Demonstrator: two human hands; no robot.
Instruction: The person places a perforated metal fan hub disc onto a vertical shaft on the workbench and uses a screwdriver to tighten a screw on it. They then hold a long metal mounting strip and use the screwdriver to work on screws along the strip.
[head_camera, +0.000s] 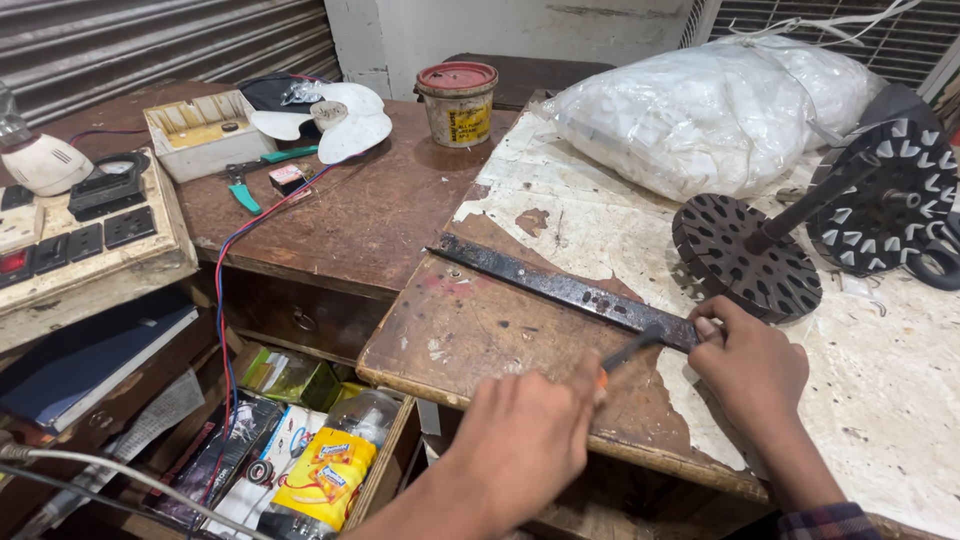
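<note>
Far left: switchboard (85, 240) with sockets on a raised box, white bulb (40, 160) above it. Red and blue wires (225, 290) run down to an open drawer holding a plastic bottle (325, 470) with a yellow label.

Back of the brown table (340, 225): green-handled pliers (243, 185), white fan blade (340, 120), a tin (458, 103) with a red lid.

Centre: left hand (520, 445), fingers closed round the orange-tipped handle of a screwdriver (628, 350); its dark shaft angles up to the right and the tip meets the near end of the metal bar (565, 290).

The bar is long, flat, dark, greasy and scuffed. It lies diagonally on the peeling white-and-brown bench (880, 380), from upper left to lower right, with small holes along it.

Right hand (750, 365): fingertips pressed together on the bar's right end, pinning it flat (no full grip round it, as far as shows).

Progress, judged: work at the bar's end is in hand, tool engaged; nothing lies detached beside it, so little looks finished.

Right: 2 round slotted motor parts (745, 255) on 1 shaft, behind them a stuffed white plastic bag (700, 110).
</note>
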